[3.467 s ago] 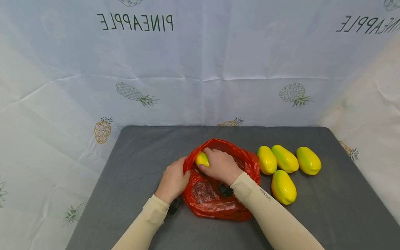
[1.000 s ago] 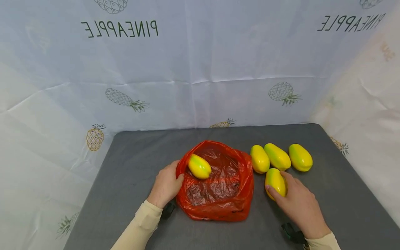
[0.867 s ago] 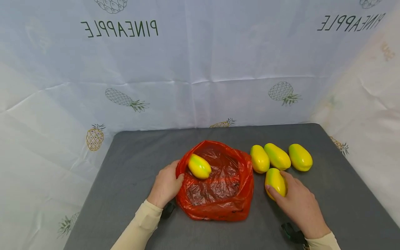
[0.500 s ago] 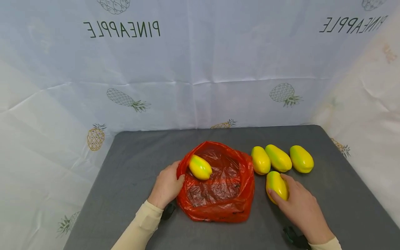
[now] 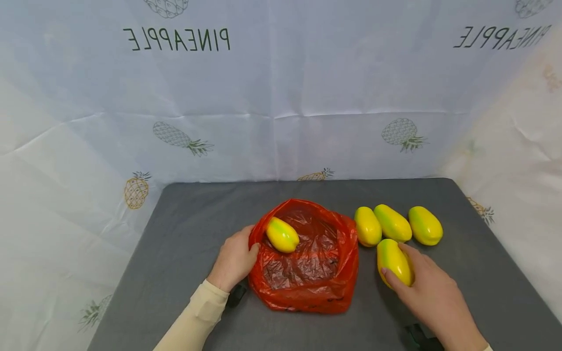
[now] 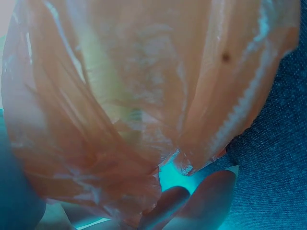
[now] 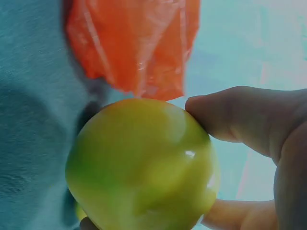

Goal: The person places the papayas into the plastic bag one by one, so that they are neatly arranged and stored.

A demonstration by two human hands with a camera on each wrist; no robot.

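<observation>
While the bagged fruit [image 5: 283, 235] lies in the red bag [image 5: 303, 297], four more are outside it

Done so far, going by what shows: one yellow-green piece inside, against the bag's left wall; no other piece visible in there. Bag sits on the grey table [image 5: 193, 209], mouth facing up. Five pieces in view, one in, so I'd call this an early stage.

In progress: the held fruit [image 5: 392, 261], to the right of the bag and apart from it. Right hand [image 5: 432, 292] grips it, thumb on the near-left side, fingers curled along the opposite side, some tips hidden. Fully off the table or not: cannot tell.

Left hand [image 5: 234, 258] pinches the bag's left rim, thumb at the edge, other fingers mostly behind plastic; whether those are spread or together, cannot tell. Looks like it steadies the mouth. Left wrist view is nearly all plastic, pale yellow patch showing through, probably the piece inside.

Left to do, as judged: the held piece plus three untouched. Near loose fruit [image 5: 368, 226] is just beside the bag's right edge, middle loose fruit [image 5: 392, 223] right next to that, outer loose fruit [image 5: 425, 225] farthest right.
</observation>
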